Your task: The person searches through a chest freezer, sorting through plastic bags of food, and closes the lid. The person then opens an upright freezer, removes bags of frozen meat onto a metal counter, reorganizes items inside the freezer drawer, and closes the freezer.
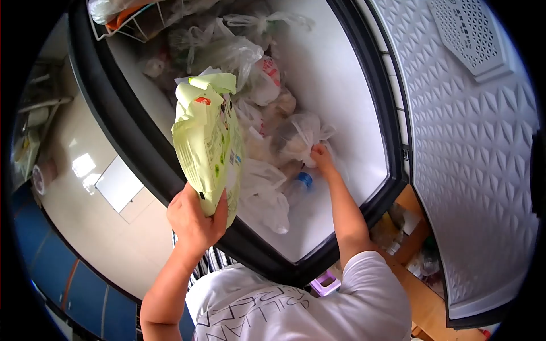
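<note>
My left hand grips the lower end of a pale green food package, held upright over the near rim of an open chest freezer. Inside the freezer, my right hand pinches the top of a clear plastic bag with something pale in it. Just below that hand lies a bottle with a blue cap. White plastic bags lie beside the bottle, between my two hands. The contents of most bags cannot be made out.
More tied plastic bags fill the far end of the freezer. A white wire basket hangs at its upper left. The raised lid stands to the right. Blue cabinets line the lower left, beyond the tiled floor.
</note>
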The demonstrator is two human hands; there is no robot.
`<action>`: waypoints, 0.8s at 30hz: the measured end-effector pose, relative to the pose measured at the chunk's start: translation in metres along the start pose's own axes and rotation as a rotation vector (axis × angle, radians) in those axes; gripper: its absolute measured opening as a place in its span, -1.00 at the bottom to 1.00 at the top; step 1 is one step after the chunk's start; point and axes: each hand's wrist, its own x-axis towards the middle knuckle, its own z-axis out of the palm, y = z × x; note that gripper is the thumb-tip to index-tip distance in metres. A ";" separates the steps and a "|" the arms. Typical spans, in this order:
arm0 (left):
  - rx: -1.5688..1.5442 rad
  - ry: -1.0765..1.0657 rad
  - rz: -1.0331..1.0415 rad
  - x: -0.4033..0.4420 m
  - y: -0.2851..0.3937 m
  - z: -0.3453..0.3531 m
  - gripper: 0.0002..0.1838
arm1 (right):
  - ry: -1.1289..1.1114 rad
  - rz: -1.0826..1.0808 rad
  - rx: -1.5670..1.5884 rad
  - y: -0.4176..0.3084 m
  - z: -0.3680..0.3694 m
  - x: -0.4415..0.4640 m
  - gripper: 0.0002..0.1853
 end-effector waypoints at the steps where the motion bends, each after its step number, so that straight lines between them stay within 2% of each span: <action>1: 0.015 -0.006 0.000 0.000 0.000 0.000 -0.51 | 0.049 0.128 0.188 -0.024 -0.001 -0.009 -0.87; 2: 0.009 -0.008 0.000 -0.001 0.000 0.000 -0.51 | 0.099 0.256 0.376 -0.047 -0.003 -0.018 -0.87; 3: 0.014 0.002 0.007 -0.002 0.000 0.001 -0.51 | 0.105 0.256 0.376 -0.056 -0.007 -0.024 -0.87; 5: 0.017 0.023 0.016 -0.001 0.000 0.001 -0.51 | 0.078 0.158 0.746 -0.077 -0.014 -0.030 -0.72; 6: 0.023 0.012 0.004 -0.001 0.001 0.000 -0.51 | 0.079 0.154 0.741 -0.088 -0.018 -0.036 -0.72; 8: 0.024 0.005 -0.005 -0.002 0.001 0.000 -0.51 | 0.084 0.011 1.173 -0.103 -0.027 -0.053 -0.65; 9: 0.032 0.007 -0.013 -0.002 0.002 0.000 -0.51 | -0.063 -0.155 1.200 -0.093 -0.037 -0.061 -0.46; 10: 0.037 0.006 -0.020 -0.002 0.002 0.000 -0.52 | -0.053 -0.159 1.196 -0.099 -0.038 -0.067 -0.46; 12: 0.062 0.001 -0.035 -0.004 0.001 0.001 -0.53 | -0.007 -0.446 1.291 -0.124 -0.037 -0.084 -0.24; 17: 0.038 0.003 -0.061 -0.004 0.003 0.001 -0.53 | -0.125 -0.730 1.494 -0.189 -0.022 -0.104 -0.22; 24: 0.050 0.008 -0.040 -0.005 0.003 0.000 -0.52 | -0.346 -0.821 1.775 -0.232 0.005 -0.132 -0.19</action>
